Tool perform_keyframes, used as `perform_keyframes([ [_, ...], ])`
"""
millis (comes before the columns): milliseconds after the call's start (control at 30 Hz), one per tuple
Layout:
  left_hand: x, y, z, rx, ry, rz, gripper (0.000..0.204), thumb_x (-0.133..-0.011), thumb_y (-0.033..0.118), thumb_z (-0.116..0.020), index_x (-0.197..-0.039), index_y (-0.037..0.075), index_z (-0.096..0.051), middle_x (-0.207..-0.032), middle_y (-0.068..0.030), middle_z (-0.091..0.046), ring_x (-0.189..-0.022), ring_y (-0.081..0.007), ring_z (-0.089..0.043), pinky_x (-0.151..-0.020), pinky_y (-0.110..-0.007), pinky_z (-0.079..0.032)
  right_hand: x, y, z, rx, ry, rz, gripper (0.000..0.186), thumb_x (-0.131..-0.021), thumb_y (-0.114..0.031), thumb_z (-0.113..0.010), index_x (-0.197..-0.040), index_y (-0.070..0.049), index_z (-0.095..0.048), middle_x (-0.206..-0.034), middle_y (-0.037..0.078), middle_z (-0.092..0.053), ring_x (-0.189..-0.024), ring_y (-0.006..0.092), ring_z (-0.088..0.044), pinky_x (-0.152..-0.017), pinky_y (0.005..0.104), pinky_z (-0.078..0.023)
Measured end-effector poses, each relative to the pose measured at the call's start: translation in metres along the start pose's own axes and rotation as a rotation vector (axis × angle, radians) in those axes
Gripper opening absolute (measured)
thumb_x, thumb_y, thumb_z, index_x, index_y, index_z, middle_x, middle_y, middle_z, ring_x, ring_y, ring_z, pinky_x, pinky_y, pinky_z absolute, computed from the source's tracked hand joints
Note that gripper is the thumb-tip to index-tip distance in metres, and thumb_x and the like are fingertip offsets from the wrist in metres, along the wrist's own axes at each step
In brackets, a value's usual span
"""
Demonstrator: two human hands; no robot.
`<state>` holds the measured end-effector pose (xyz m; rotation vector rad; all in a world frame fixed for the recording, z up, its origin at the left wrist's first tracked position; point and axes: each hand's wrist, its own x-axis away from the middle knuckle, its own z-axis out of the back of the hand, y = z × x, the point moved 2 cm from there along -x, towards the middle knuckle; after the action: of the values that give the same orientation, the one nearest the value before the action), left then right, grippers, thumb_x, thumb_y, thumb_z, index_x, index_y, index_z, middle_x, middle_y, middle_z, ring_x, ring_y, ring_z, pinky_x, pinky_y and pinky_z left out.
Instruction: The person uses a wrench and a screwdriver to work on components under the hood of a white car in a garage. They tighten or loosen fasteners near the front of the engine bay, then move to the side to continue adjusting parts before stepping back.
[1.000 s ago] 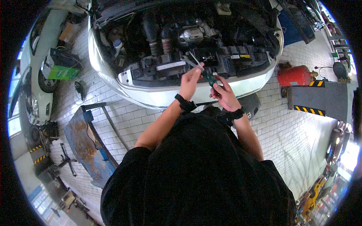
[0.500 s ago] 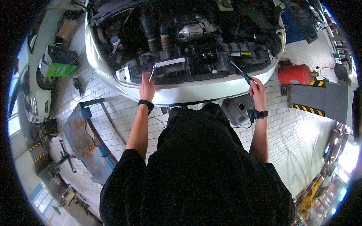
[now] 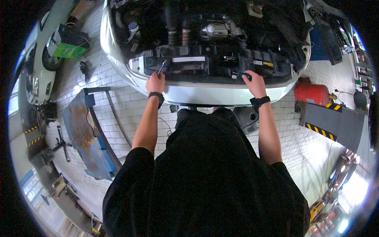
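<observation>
Moved: since half a second ago, the right hand (image 3: pixel 256 83) has come inward over the car's front edge, and its screwdriver (image 3: pixel 246 76), which slanted up and away then, now points left
Left hand: the left hand (image 3: pixel 156 83) is closed around the lower end of a silver tool (image 3: pixel 162 68), whose bright end stands out beyond the fingers
Right grip: fingers wrapped around the green handle, knuckles up
Screwdriver: over the front of the black panel (image 3: pixel 216 74), right of its middle; whether its tip touches, one cannot tell
Silver tool: above the panel's left part, near the left end of a white strip (image 3: pixel 188 59)
Bumper: the pale bumper (image 3: pixel 213 93) runs between the person and the panel
Floor right: a red cylinder (image 3: pixel 311 93) lies beside a striped ramp (image 3: pixel 349 122)
</observation>
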<state>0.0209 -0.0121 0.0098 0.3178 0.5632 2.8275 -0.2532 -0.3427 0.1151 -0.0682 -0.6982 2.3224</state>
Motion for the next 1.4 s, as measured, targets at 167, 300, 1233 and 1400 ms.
perform_keyframes([
  [167,0.006,0.002,0.002,0.031,0.031,0.025,0.031,-0.083,0.041,-0.052,-0.083,0.011,-0.063,-0.080,-0.0160,-0.066,-0.078,-0.0388,-0.062,-0.067,-0.047,-0.048,-0.015,0.003,-0.035,0.042,-0.020,0.108,0.027,-0.081,-0.020,-0.064,-0.105,-0.008,-0.064,-0.096,0.019,-0.064,-0.089,0.0366,-0.060,-0.077,0.0425,-0.049],
  [300,0.007,0.003,0.006,0.078,0.051,0.041,0.031,-0.082,0.041,-0.053,-0.083,0.012,-0.064,-0.079,-0.0160,-0.066,-0.077,-0.0387,-0.062,-0.066,-0.047,-0.048,-0.022,0.006,-0.055,0.056,-0.061,0.139,0.028,-0.080,-0.016,-0.063,-0.108,-0.011,-0.063,-0.092,0.018,-0.060,-0.087,0.0362,-0.059,-0.078,0.0426,-0.049],
  [1233,0.040,-0.001,-0.029,0.241,-0.067,0.074,0.041,-0.079,0.039,-0.058,-0.081,-0.001,-0.064,-0.075,-0.0221,-0.064,-0.076,-0.0402,-0.062,-0.067,-0.045,-0.048,-0.060,0.036,-0.029,0.116,-0.031,0.231,0.026,-0.080,-0.019,-0.063,-0.103,-0.008,-0.063,-0.090,0.019,-0.060,-0.086,0.0362,-0.059,-0.075,0.0434,-0.050],
  [1400,0.059,-0.003,-0.058,0.614,-0.126,0.224,0.039,-0.078,0.034,-0.061,-0.073,-0.004,-0.063,-0.060,-0.0112,-0.060,-0.061,-0.0188,-0.058,-0.060,-0.034,-0.045,-0.066,0.056,-0.041,0.093,-0.046,0.226,0.023,-0.079,-0.018,-0.062,-0.100,-0.009,-0.062,-0.089,0.018,-0.060,-0.086,0.0364,-0.059,-0.075,0.0438,-0.050],
])
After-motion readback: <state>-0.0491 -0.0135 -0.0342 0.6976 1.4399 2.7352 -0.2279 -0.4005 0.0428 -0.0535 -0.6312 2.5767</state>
